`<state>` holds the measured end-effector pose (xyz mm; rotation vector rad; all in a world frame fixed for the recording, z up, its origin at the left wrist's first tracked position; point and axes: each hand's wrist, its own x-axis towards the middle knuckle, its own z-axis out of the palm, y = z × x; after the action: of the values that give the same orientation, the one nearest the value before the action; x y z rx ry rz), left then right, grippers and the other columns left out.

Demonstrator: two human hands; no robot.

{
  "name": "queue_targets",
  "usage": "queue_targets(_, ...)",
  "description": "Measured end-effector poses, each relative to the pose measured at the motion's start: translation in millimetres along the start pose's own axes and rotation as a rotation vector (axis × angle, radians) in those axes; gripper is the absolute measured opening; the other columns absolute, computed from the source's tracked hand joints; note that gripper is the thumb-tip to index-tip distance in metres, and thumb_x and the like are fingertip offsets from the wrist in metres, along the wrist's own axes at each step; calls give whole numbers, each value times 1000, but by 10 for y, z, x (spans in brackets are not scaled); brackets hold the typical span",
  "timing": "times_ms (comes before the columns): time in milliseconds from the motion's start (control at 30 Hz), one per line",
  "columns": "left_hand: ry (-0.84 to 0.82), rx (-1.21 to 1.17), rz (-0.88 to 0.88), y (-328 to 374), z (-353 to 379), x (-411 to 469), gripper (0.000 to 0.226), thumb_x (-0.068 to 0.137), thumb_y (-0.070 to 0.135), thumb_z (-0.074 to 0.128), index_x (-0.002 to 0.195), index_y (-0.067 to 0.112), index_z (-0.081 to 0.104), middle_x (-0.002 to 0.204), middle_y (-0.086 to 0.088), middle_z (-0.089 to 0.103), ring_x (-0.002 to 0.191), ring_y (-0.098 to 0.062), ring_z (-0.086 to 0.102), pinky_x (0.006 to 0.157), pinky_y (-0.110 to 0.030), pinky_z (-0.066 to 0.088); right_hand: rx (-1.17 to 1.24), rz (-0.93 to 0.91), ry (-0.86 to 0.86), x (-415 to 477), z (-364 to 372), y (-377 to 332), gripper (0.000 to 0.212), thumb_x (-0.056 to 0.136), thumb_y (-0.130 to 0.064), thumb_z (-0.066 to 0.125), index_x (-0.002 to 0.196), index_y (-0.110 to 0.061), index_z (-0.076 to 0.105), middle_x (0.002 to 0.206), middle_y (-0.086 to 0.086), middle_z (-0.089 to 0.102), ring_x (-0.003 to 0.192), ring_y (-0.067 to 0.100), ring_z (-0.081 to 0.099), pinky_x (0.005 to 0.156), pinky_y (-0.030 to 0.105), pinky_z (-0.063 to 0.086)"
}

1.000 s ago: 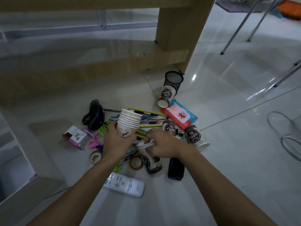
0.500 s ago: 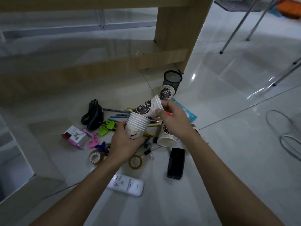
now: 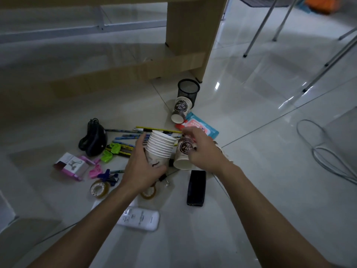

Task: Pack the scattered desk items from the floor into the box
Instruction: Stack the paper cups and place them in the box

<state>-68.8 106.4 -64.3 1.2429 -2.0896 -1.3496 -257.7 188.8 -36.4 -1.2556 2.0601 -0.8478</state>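
Note:
My left hand [image 3: 143, 171] grips a stack of several white paper cups [image 3: 161, 147], held upright above the scattered items. My right hand [image 3: 204, 151] is closed around the base of a printed paper cup [image 3: 182, 157] that lies tilted with its mouth toward me, just right of the stack. Another printed cup [image 3: 180, 109] lies against a black mesh pen holder [image 3: 188, 90]. Pens and pencils [image 3: 125, 136], green clips [image 3: 110, 153], a tape roll [image 3: 99, 189], a black stapler [image 3: 196, 187] and a white remote [image 3: 141, 219] lie on the floor. The box's edge [image 3: 7, 213] shows at the lower left.
A black mouse with its cord [image 3: 94, 142], a pink card box [image 3: 71, 165] and a wipes pack [image 3: 204, 128] lie around the pile. A wooden desk leg [image 3: 189, 35] stands behind. Chair legs [image 3: 258, 29] and a grey cable loop [image 3: 324, 155] are to the right.
My right hand set a printed cup into the stack, then dropped to the cup lying on the floor and closed on it. The stack in my left hand grew taller.

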Motion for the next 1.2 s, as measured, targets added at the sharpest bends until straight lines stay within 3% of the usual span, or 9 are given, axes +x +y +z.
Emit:
queue_targets(133, -38, 18, 7, -39, -12, -17, 109, 64, 34, 82, 153, 34, 19, 143, -2, 48, 124, -25, 53, 100, -49, 49, -581, -84, -63, -8, 196, 211, 57, 84, -14, 70, 138, -18, 54, 144, 6, 47, 127, 27, 48, 101, 42, 47)
queue_targets(300, -38, 58, 10, -54, -50, -28, 105, 58, 43, 76, 149, 36, 24, 139, -2, 48, 118, -24, 54, 95, -49, 51, -271, -45, 311, 34, 174, 229, 25, 97, -14, 58, 118, -17, 71, 118, 6, 70, 105, 24, 65, 83, 25, 49)
queue_targets(433, -53, 122, 47, -97, -78, -29, 97, 62, 30, 79, 144, 41, 28, 136, 0, 46, 114, -21, 53, 91, -45, 52, 106, 58, 554, 150, -145, 73, 21, 99, -21, 57, 114, -22, 72, 98, -8, 70, 88, 5, 64, 79, 33, 59)
queue_targets(567, -94, 182, 135, -79, -6, -63, 97, 64, 20, 80, 144, 41, 29, 137, 1, 46, 115, -21, 53, 89, -43, 53, 460, 199, 275, 220, -330, -29, 23, 100, -19, 57, 118, -20, 71, 105, 2, 73, 95, 25, 71, 68, 33, 62)
queue_targets(733, -123, 191, 182, -4, 43, -82, 101, 61, 22, 79, 146, 44, 27, 141, 2, 44, 123, -22, 51, 92, -45, 52, 380, 270, 18, 133, -225, -25, 26, 97, -14, 57, 118, -17, 72, 105, 2, 70, 90, 17, 68, 66, 24, 60)
queue_targets(867, -157, 195, 217, 9, 79, -94, 104, 61, 22, 77, 150, 41, 28, 147, 7, 44, 131, -16, 47, 98, -44, 50, 125, 168, 85, 56, -199, 70, 27, 100, -24, 52, 99, -13, 76, 92, 2, 69, 77, 10, 59, 61, 13, 46)
queue_targets(967, -171, 187, 231, 46, 133, -92, 102, 64, 24, 76, 152, 40, 27, 148, 11, 47, 130, -14, 50, 98, -44, 50, 13, 167, 248, 6, -201, 179, 27, 101, -27, 51, 113, -17, 73, 103, -5, 66, 81, 3, 59, 61, 3, 42)
queue_targets(1100, -167, 144, 249, 86, 194, -82, 98, 66, 25, 75, 152, 37, 29, 147, 11, 48, 130, -12, 49, 100, -44, 48, -253, 497, 295, -74, -302, 482, 52, 90, -37, 66, 135, -15, 52, 131, 13, 58, 117, 29, 58, 97, 42, 50)
queue_targets(1200, -167, 127, 247, 72, 209, -63, 96, 67, 23, 76, 151, 36, 31, 146, 12, 49, 130, -11, 50, 100, -44, 49, -318, 650, 64, -199, -225, 658, 72, 77, -44, 79, 132, -13, 44, 124, 12, 59, 111, 29, 59, 93, 44, 53)
